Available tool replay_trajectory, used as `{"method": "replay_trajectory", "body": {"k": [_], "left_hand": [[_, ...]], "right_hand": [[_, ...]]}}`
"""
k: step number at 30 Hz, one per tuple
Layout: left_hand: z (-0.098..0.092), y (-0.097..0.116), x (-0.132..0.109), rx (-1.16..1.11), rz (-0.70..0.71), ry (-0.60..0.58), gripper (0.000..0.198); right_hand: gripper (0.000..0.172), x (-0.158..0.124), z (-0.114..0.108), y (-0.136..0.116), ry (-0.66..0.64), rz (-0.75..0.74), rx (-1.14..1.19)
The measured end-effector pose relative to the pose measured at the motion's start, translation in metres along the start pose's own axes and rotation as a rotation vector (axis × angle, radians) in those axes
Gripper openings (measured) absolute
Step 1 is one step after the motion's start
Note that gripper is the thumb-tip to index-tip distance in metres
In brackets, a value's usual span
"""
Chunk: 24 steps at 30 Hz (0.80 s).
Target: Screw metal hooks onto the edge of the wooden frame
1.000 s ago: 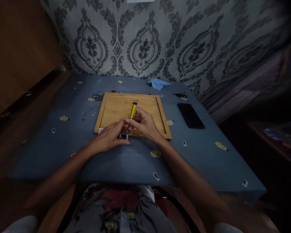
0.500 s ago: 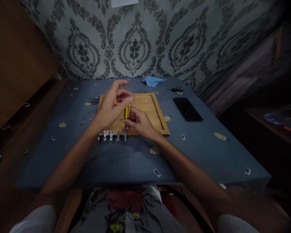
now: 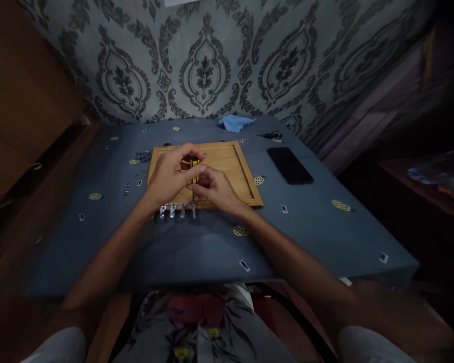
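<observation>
A yellow-handled screwdriver stands nearly upright over the front edge of a framed wooden board. My left hand curls its fingers and thumb round the handle's upper part. Lower down, my right hand is closed round the tool, its fingers touching the handle and shaft. The shaft reaches down to a metal hook rail along the board's front edge, by its rightmost visible hook. The tip is too small to make out.
Small screws and a dark metal bundle lie left of the board. A black phone lies to the right. Behind are a blue cloth and a dark tool. A patterned wall rises behind the table.
My left hand has lowered and its fingers have closed round the yellow handle. My right hand stays at the tool. The view has shifted slightly.
</observation>
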<state>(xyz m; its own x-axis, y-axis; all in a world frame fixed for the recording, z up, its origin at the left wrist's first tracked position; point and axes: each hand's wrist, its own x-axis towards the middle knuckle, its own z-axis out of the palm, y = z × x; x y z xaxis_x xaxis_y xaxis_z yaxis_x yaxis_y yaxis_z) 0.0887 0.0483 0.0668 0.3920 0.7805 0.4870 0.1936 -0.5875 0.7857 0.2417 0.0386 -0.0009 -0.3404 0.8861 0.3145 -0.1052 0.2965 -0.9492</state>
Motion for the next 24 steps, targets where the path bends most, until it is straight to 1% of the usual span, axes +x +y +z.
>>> {"method": "replay_trajectory", "body": {"k": [2,5,6,8,9,12,16,19,24], "left_hand": [[0.000,-0.002,-0.003,0.008,-0.019,0.009,0.015],[0.001,-0.006,-0.008,0.017,-0.004,0.045,0.016],[0.002,-0.007,-0.010,0.016,0.005,0.058,0.017],[0.004,-0.009,-0.011,0.006,0.016,0.074,0.017],[0.005,-0.010,-0.012,-0.001,0.018,0.078,0.018],[0.007,-0.013,-0.012,-0.015,0.014,0.079,0.019],[0.005,-0.013,-0.013,0.012,0.019,0.088,0.018],[0.002,-0.012,-0.015,0.011,0.028,0.093,0.017],[-0.001,-0.012,-0.017,0.023,0.028,0.079,0.017]], "right_hand": [[0.038,-0.001,-0.002,0.000,0.004,0.015,-0.029],[0.037,-0.010,-0.010,0.000,0.000,0.016,-0.222],[0.035,-0.014,-0.014,0.000,-0.017,-0.002,-0.302],[0.030,-0.025,-0.022,0.001,-0.048,-0.084,-0.407],[0.029,-0.030,-0.025,0.003,-0.089,-0.108,-0.449],[0.035,-0.044,-0.032,0.009,-0.178,-0.161,-0.596],[0.043,-0.052,-0.033,0.017,-0.221,-0.188,-0.757],[0.053,-0.051,-0.034,0.021,-0.250,-0.201,-0.796],[0.061,-0.051,-0.036,0.025,-0.284,-0.218,-0.806]]}}
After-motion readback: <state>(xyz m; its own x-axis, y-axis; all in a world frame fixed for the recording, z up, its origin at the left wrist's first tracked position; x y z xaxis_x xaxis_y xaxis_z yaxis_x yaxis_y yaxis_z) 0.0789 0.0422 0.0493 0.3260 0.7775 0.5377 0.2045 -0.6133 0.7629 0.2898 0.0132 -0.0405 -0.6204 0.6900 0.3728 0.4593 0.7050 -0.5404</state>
